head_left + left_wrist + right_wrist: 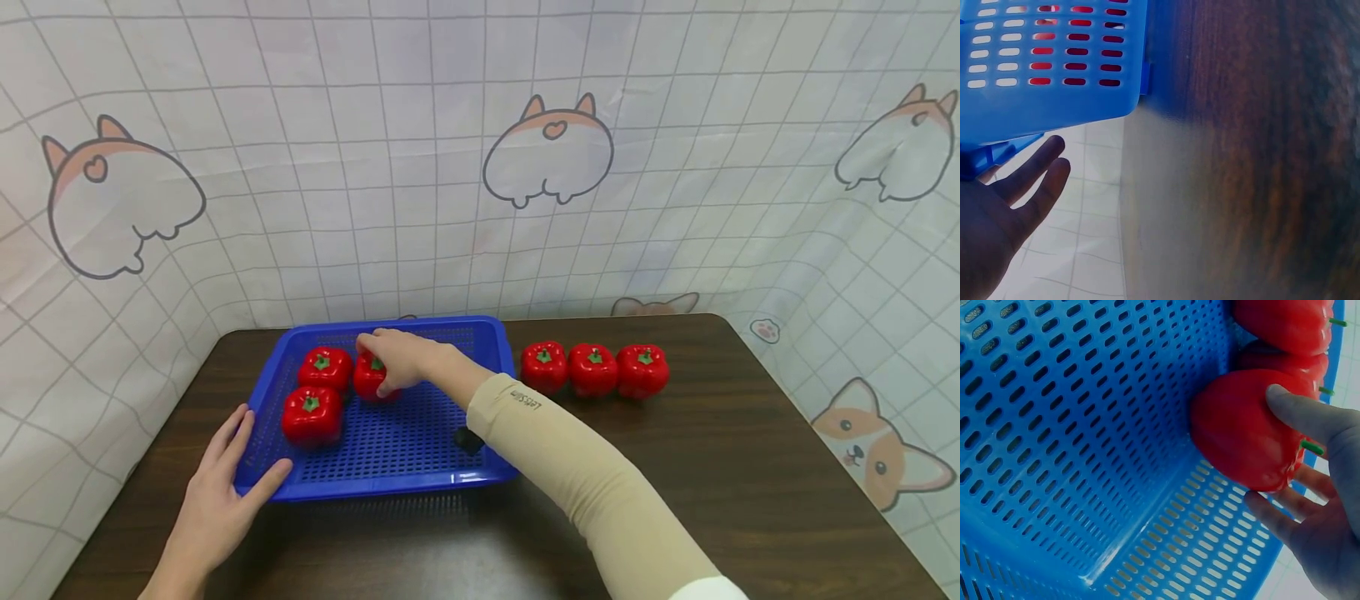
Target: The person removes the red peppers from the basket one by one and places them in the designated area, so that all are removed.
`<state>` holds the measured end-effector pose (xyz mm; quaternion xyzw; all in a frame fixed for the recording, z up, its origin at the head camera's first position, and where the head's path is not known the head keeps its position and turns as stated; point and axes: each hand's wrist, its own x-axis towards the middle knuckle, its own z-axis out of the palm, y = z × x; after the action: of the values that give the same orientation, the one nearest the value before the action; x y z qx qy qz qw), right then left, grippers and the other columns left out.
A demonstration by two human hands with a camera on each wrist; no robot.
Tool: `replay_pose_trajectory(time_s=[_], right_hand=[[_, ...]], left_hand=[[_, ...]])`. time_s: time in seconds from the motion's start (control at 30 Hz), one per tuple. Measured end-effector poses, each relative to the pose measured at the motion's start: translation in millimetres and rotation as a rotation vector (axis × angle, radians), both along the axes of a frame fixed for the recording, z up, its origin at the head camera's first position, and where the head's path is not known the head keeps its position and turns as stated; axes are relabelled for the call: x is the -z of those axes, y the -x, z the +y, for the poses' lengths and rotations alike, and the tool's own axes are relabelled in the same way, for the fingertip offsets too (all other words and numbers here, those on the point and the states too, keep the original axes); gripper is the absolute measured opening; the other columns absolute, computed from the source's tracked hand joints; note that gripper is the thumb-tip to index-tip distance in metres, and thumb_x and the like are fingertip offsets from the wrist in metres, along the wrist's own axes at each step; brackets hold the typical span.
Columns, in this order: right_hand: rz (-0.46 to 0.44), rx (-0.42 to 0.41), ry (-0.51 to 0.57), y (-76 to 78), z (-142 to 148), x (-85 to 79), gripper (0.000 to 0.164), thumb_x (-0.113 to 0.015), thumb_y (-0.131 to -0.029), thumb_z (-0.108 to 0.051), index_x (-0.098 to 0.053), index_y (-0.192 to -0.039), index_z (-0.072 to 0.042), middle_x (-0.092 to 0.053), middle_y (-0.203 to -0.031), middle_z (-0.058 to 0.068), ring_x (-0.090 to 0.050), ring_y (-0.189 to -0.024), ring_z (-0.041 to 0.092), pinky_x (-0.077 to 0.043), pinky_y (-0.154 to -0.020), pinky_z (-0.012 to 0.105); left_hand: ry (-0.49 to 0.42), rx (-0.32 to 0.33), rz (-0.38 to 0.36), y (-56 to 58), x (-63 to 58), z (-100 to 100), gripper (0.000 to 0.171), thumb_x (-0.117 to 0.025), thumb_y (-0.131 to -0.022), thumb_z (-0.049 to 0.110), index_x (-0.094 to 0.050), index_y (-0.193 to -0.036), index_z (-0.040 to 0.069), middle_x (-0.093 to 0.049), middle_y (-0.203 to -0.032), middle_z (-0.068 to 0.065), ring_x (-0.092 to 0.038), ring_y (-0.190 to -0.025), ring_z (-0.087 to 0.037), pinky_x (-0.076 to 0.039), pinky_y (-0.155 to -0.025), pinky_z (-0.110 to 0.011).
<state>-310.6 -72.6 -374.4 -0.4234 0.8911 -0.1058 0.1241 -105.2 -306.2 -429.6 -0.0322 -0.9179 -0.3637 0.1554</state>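
A blue perforated plastic basket (390, 485) sits on the left part of the table. Inside it, my right hand (408, 357) holds a red bell pepper (367, 379) with a green stem, thumb on one side and fingers on the other, as the right wrist view shows. Two more red bell peppers stand at the basket's left side, one farther back (326, 367) and one nearer (311, 418). My left hand (217, 492) lies against the basket's front left corner with its fingers spread. In the left wrist view, fingers extend beneath the basket's rim.
Three red bell peppers stand in a row right of the basket: one nearest it (544, 368), a middle one (592, 372) and a right one (642, 373). A dark wooden table (712, 467) carries everything. A white gridded cloth (420, 250) with dog drawings hangs behind and beside it.
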Motion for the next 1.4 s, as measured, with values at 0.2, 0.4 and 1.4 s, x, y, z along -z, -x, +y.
replay_pose_trajectory(time_s=[0.2, 0.4, 1.4], right_hand=[[-0.027, -0.015, -0.018, -2.7, 4, -5.1, 0.063, -0.085, -0.087, -0.018, -0.052, -0.141, -0.015, -0.056, -0.13, 0.003, -0.055, -0.117, 0.017, -0.051, -0.095, 0.031], [-0.051, -0.01, -0.07, -5.5, 10, -9.8, 0.068, -0.083, -0.089, -0.017, -0.051, -0.149, -0.017, -0.052, -0.145, 0.005, -0.051, -0.129, 0.018, -0.05, -0.102, 0.034], [-0.05, -0.075, -0.159, -16.4, 51, -35.9, 0.063, -0.082, -0.088, -0.012, -0.055, -0.143, -0.019, -0.053, -0.139, 0.004, -0.051, -0.124, 0.019, -0.056, -0.09, 0.034]], left_hand=[[0.001, 0.0, -0.008, -0.2, -0.1, 0, 0.085, -0.074, -0.096, 0.03, -0.027, -0.162, 0.005, -0.02, -0.168, -0.015, -0.026, -0.145, -0.055, -0.026, -0.106, -0.078], [0.007, -0.001, -0.014, 1.0, 0.0, 1, 0.085, -0.073, -0.096, 0.031, -0.026, -0.162, 0.005, -0.02, -0.168, -0.015, -0.026, -0.145, -0.056, -0.026, -0.106, -0.078], [0.021, -0.003, -0.017, 0.5, 1.2, 0, 0.085, -0.072, -0.096, 0.033, -0.026, -0.162, 0.004, -0.02, -0.168, -0.015, -0.024, -0.146, -0.055, -0.024, -0.107, -0.078]])
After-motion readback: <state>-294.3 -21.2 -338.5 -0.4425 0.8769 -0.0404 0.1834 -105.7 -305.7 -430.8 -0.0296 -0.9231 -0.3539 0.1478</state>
